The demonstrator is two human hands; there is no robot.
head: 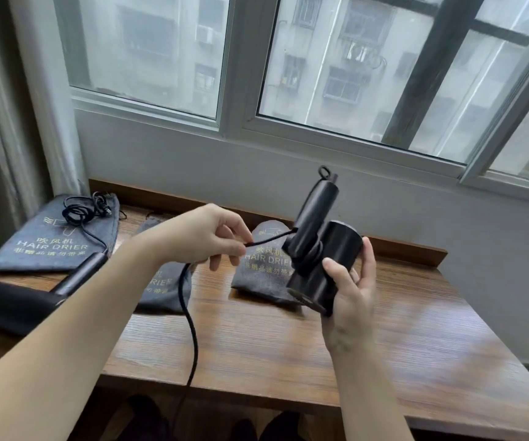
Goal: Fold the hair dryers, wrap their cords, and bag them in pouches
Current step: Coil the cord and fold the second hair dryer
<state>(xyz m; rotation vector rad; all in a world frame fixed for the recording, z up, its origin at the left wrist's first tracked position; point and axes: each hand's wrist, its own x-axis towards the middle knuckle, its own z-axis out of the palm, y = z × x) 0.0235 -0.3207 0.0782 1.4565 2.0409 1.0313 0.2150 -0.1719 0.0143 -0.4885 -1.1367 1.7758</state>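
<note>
**Cord wrap in progress: dryer held over the table**

1. Table (288, 345): wood, at a window wall. Bears every item below.
2. Right hand (349, 291): fingers and thumb curled round the barrel of the dryer (323, 249), holding it above the table. Handle points up and away, not yet folded against the barrel as far as can be told.
3. Cord (190, 313): black. A few turns already lie round the handle's base; the slack runs to the left hand, then hangs down over the table's near edge. Plug out of view.
4. Left hand (206, 237): thumb and fingertips pinch the cord just left of the dryer, drawing it taut.
5. Step, as judged: wrapping the cord. Next move calls for another loop passed round the handle, tension kept so the turns do not slip, until the slack is used up.
6. Second dryer (18, 300): black, lying at the left edge, unbagged, cord loosely coiled.
7. Pouches: grey fabric, three seen. Left pouch (53, 243), under the coiled cord; middle pouch (161, 281), partly hidden by the arm; right pouch (266, 268), behind the held dryer. Gold print reads "吹风机 HAIR DRIER"; the smaller line beneath is too fine to read surely.
</note>
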